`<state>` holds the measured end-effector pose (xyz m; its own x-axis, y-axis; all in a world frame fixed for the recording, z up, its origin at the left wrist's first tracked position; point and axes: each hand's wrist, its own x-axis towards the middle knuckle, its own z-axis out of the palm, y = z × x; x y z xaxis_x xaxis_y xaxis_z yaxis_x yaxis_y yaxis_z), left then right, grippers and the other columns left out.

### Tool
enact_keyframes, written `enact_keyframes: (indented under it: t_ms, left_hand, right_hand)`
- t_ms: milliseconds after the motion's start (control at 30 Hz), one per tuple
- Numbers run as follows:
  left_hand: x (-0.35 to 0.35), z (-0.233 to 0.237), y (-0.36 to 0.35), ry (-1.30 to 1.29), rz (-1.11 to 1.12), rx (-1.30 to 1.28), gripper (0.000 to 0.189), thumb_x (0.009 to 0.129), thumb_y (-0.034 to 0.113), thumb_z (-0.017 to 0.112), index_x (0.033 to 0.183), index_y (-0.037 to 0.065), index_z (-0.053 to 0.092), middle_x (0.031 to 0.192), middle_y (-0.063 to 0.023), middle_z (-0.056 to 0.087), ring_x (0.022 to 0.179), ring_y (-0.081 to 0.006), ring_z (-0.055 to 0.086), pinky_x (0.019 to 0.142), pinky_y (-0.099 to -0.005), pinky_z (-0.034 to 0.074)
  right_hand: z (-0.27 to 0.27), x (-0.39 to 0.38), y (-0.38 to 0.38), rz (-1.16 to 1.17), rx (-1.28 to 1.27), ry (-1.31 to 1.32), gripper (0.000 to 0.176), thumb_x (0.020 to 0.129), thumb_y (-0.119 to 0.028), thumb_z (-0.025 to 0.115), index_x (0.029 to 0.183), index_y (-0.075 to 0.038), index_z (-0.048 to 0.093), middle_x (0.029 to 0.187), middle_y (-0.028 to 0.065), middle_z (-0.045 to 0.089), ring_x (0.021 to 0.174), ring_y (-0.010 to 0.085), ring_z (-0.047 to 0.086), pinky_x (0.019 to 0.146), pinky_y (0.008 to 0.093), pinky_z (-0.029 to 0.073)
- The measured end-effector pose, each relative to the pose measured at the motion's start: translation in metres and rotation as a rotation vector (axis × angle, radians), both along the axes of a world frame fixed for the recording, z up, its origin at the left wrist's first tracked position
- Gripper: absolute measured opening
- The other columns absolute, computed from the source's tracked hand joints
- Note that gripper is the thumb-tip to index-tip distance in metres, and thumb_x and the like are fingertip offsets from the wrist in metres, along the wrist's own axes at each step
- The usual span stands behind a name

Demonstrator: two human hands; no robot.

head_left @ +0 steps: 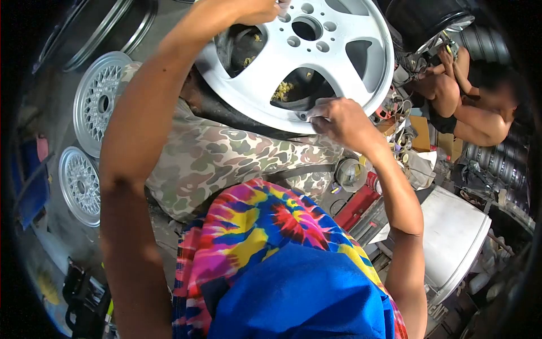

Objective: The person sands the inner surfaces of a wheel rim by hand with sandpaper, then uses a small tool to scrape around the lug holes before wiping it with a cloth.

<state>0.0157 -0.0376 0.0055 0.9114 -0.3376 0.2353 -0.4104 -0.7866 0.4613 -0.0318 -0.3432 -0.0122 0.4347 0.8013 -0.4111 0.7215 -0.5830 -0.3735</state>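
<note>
A white five-spoke wheel rim (pixel 350 73) lies face up at the top of the head view, over a dark tyre (pixel 254 116). My left hand (pixel 254 10) is partly cut off by the top edge; its fingers are closed by the hub, with something pale at the fingertips that I cannot make out. On the rim's near lip, my right hand (pixel 345 123) pinches a small grey piece (pixel 317 114) that looks like sandpaper, pressed against the white surface. Yellowish crumbs (pixel 282 90) show through the openings between the spokes.
Two silver mesh wheels (pixel 81 183) stand at the left, below several bare rims (pixel 104 34). Camouflage cloth (pixel 243 150) covers legs beneath the white rim. Another person (pixel 466 101) squats at the right among parts. A white panel (pixel 451 231) and a red box (pixel 355 208) lie lower right.
</note>
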Motion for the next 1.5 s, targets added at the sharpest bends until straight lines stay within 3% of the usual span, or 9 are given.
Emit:
enact_keyframes:
  t_ms: [433,600,800,867,1000,1200,1300,1400,1500]
  left_hand:
    - [-0.013,0.022,0.008,0.337,0.295,0.006,0.027,0.082,0.006,0.054,0.102,0.001,0.071,0.095,-0.0257,0.069,0.092,-0.0417,0.067,0.08,-0.0459,0.053]
    - [-0.007,0.003,0.025,0.03,0.137,0.053,0.024,0.082,0.006,0.054,0.099,0.001,0.07,0.09,-0.0255,0.069,0.087,-0.0414,0.068,0.076,-0.0458,0.052]
    - [-0.015,0.027,0.025,0.234,0.275,0.037,0.025,0.079,0.006,0.055,0.098,-0.001,0.07,0.087,-0.0272,0.068,0.089,-0.041,0.068,0.076,-0.0448,0.053]
    - [-0.018,0.025,0.037,0.184,0.275,0.04,0.025,0.079,0.007,0.056,0.097,0.0,0.071,0.089,-0.0275,0.068,0.09,-0.0407,0.068,0.077,-0.0449,0.054]
    - [-0.017,0.016,0.056,0.089,0.409,0.079,0.025,0.079,0.013,0.058,0.097,0.002,0.072,0.091,-0.0277,0.069,0.091,-0.0403,0.069,0.079,-0.0462,0.055]
    - [-0.035,-0.022,0.089,0.437,0.757,0.448,0.058,0.086,0.051,0.062,0.103,-0.004,0.071,0.102,-0.0274,0.07,0.101,-0.0404,0.068,0.089,-0.0488,0.053]
    - [-0.042,-0.087,0.1,0.789,0.575,-0.137,0.068,0.088,0.067,0.063,0.079,0.001,0.076,0.074,-0.01,0.07,0.06,-0.0129,0.062,0.052,-0.0317,0.05]
    - [-0.064,-0.107,0.051,0.722,0.629,-0.731,0.049,0.091,0.043,0.07,0.101,-0.004,0.073,0.079,-0.0107,0.071,0.067,-0.0171,0.066,0.062,-0.0337,0.055]
    - [-0.065,-0.103,0.032,0.623,0.86,-0.547,0.036,0.093,0.027,0.062,0.098,-0.006,0.072,0.078,-0.0157,0.071,0.063,-0.019,0.066,0.057,-0.0346,0.054]
  right_hand:
    - [-0.01,0.008,0.028,-0.072,0.112,0.17,0.014,0.082,-0.015,0.068,0.091,-0.009,0.077,0.084,0.0225,0.07,0.084,0.0377,0.07,0.081,0.0462,0.055]
    - [-0.054,-0.002,0.047,-0.065,0.142,-0.111,0.015,0.08,-0.013,0.069,0.091,-0.003,0.075,0.083,0.0251,0.068,0.083,0.0394,0.068,0.077,0.0485,0.053]
    - [0.022,0.028,0.021,-0.373,0.197,0.706,0.016,0.093,-0.016,0.067,0.1,-0.004,0.075,0.075,-0.0017,0.068,0.058,0.0067,0.052,0.05,0.0255,0.041]
    - [0.002,0.045,-0.001,-0.3,0.763,0.383,0.021,0.096,-0.02,0.066,0.104,-0.002,0.075,0.084,0.001,0.07,0.064,0.0072,0.055,0.058,0.0227,0.044]
    - [-0.013,0.082,-0.043,-0.831,0.627,-0.218,0.027,0.097,-0.024,0.06,0.108,-0.003,0.075,0.089,0.0091,0.074,0.072,0.0133,0.064,0.069,0.0312,0.051]
    - [-0.073,0.1,-0.052,-0.705,0.515,-0.269,0.037,0.103,-0.031,0.053,0.121,-0.002,0.067,0.106,0.0213,0.07,0.096,0.0319,0.068,0.087,0.0365,0.05]
    - [-0.096,0.117,-0.053,-0.768,0.584,-0.109,0.046,0.105,-0.036,0.05,0.124,0.003,0.064,0.115,0.0204,0.07,0.106,0.022,0.064,0.094,0.0336,0.047]
    - [-0.112,0.126,-0.065,-0.755,0.628,-0.078,0.05,0.105,-0.038,0.051,0.127,0.005,0.063,0.116,0.0182,0.07,0.107,0.0183,0.061,0.097,0.0325,0.046]
    - [-0.107,0.117,-0.057,-0.778,0.621,-0.028,0.054,0.105,-0.039,0.051,0.13,0.008,0.06,0.117,0.0166,0.069,0.108,0.0195,0.061,0.098,0.032,0.045]
